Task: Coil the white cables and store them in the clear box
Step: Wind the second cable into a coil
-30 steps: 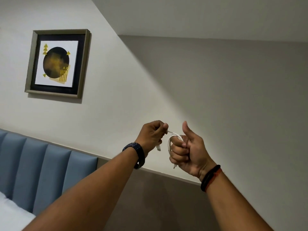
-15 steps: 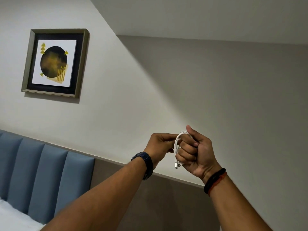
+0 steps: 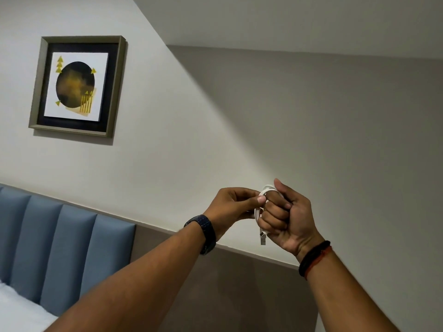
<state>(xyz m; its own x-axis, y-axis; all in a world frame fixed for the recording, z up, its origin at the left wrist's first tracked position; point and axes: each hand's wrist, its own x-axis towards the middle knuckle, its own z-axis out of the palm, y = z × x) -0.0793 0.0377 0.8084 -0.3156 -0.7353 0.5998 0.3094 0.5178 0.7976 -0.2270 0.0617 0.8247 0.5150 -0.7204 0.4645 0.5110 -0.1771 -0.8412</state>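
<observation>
Right grip (image 3: 287,216) fisted around coiled white cable (image 3: 257,212), plug (image 3: 263,237) hanging below; left grip (image 3: 230,207) pinches a loop. Framed picture (image 3: 76,86) upper left, blue headboard (image 3: 60,248) below.

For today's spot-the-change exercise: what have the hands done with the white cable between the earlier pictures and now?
The left hand moved right, closing the gap, and now pinches the white cable at the right hand. The right hand stayed clenched round its coils.
</observation>
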